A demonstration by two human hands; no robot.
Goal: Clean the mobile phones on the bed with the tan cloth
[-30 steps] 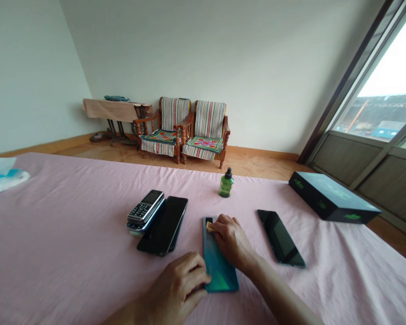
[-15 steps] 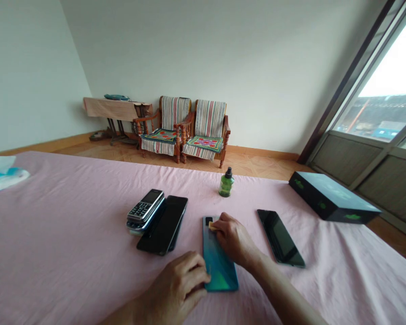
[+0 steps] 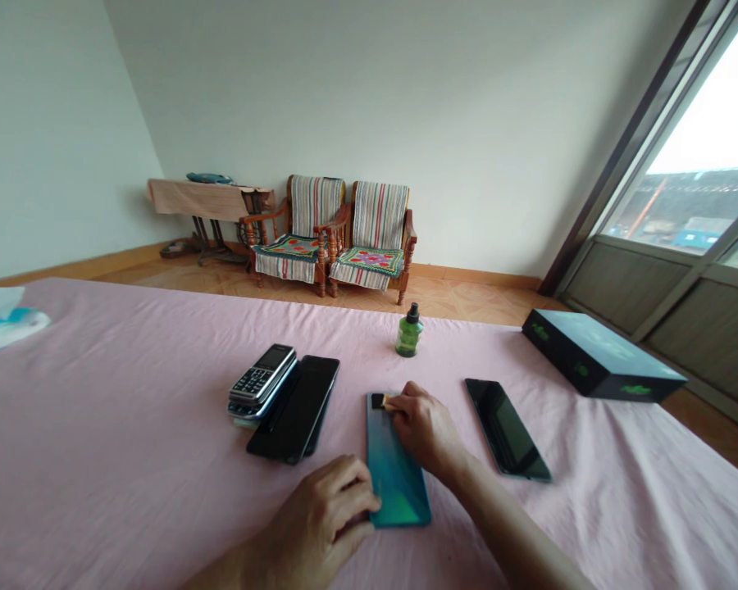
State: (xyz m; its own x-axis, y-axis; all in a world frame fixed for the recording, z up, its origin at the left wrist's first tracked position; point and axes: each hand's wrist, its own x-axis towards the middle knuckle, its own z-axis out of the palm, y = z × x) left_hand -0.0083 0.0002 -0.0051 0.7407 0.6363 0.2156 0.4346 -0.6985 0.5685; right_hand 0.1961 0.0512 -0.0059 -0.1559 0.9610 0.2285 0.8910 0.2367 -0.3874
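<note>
A blue-green smartphone (image 3: 396,483) lies back side up on the pink cloth, its dark camera block at the far end. My left hand (image 3: 329,512) is closed at the phone's lower left edge, fingers bent and fingertips steadying it. With pinched fingers, my right hand (image 3: 427,430) holds a small pale yellow wiping piece (image 3: 389,402) against the phone's back beside the camera block; whether it is cloth or sponge I cannot tell. Another dark smartphone (image 3: 507,430) lies screen up to the right.
Left of my hands, a silver keypad phone (image 3: 264,373) tops a small stack beside overlapping black smartphones (image 3: 295,410). Beyond stands a green bottle (image 3: 409,332) with a black top. A black box (image 3: 596,360) sits at right, a tissue pack (image 3: 12,328) at far left.
My right hand has moved very slightly with the wiping piece, near the camera block. My left hand stays at the phone's edge. The whole view has shifted a little.
</note>
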